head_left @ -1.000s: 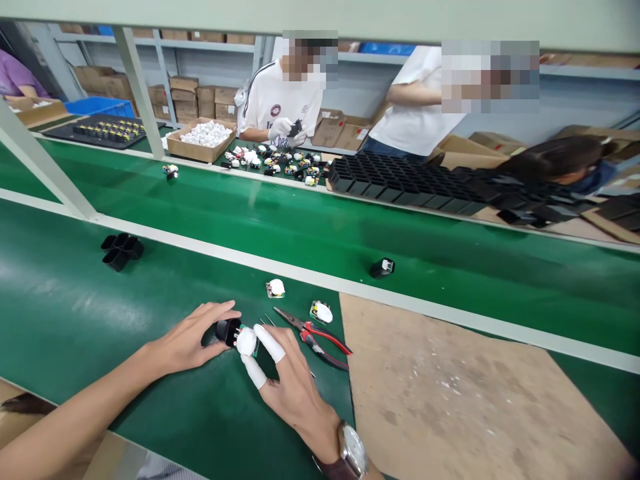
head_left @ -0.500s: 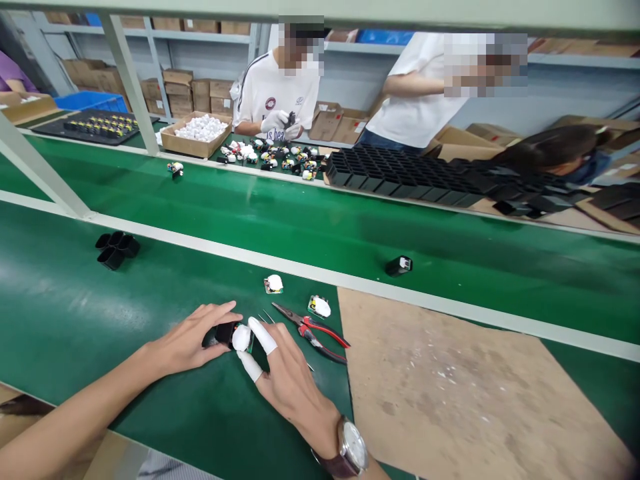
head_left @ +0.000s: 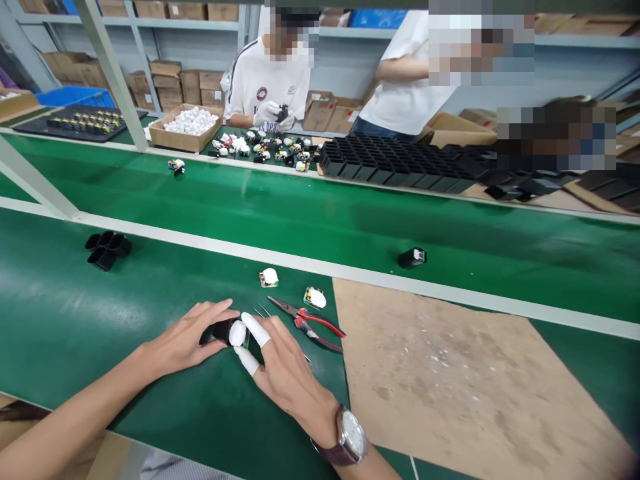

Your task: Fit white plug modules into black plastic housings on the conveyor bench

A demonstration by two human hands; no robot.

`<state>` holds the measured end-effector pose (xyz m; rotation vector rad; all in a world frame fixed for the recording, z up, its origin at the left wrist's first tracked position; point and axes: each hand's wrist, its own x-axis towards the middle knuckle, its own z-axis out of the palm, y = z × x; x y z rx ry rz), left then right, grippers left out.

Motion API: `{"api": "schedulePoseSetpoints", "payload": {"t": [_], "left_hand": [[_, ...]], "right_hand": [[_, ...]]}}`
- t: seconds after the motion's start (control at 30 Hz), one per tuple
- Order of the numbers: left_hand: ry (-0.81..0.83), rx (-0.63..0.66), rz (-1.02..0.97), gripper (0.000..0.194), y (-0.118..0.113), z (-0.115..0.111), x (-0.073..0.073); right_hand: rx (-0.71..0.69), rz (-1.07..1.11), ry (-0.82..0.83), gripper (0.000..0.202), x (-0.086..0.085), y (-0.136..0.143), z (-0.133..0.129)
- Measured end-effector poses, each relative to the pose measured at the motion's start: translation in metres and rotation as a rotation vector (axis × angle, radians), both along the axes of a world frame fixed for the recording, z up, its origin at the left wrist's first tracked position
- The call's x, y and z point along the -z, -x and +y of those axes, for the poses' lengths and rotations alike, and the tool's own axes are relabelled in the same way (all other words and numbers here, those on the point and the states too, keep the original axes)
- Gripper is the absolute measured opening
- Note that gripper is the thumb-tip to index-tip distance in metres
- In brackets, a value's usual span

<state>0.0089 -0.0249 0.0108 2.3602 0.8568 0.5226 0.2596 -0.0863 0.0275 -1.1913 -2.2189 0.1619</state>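
Observation:
My left hand is closed around a black plastic housing lying on the green bench. My right hand, with white finger cots on thumb and forefinger, pinches a small circuit board with a white pad on top. The board sits at the housing's mouth, its edge seeming partly inside. Just beyond the right hand lie pliers with red and black handles and a thin metal tool, partly hidden by the hand. Two similar boards, one behind the pliers and another nearer the cardboard, rest on the bench.
Several empty black housings stand at left. A cardboard sheet covers the bench at right. On the green conveyor lie a filled housing and a board. Across it, a co-worker handles a part beside rows of housings.
The view has shifted slightly. The housing on the conveyor has moved a little to the right. Both hands keep their hold, and the board looks slightly closer into the housing.

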Motion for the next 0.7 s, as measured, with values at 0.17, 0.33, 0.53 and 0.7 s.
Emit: {"api": "schedulePoseSetpoints", "payload": {"t": [0.17, 0.33, 0.53, 0.7], "left_hand": [[-0.007, 0.034, 0.002, 0.078, -0.002, 0.000, 0.001], [-0.024, 0.029, -0.029, 0.075, -0.004, -0.002, 0.001], [0.048, -0.015, -0.044, 0.073, -0.005, -0.005, 0.002], [0.177, -0.053, -0.072, 0.070, -0.003, -0.009, 0.010]], "right_hand": [[-0.012, -0.026, 0.008, 0.059, -0.001, -0.002, -0.001], [-0.032, -0.031, 0.029, 0.058, -0.001, -0.004, -0.002], [-0.021, 0.085, -0.008, 0.055, 0.011, -0.005, 0.000], [-0.110, 0.179, -0.043, 0.031, 0.013, -0.005, 0.001]]}}
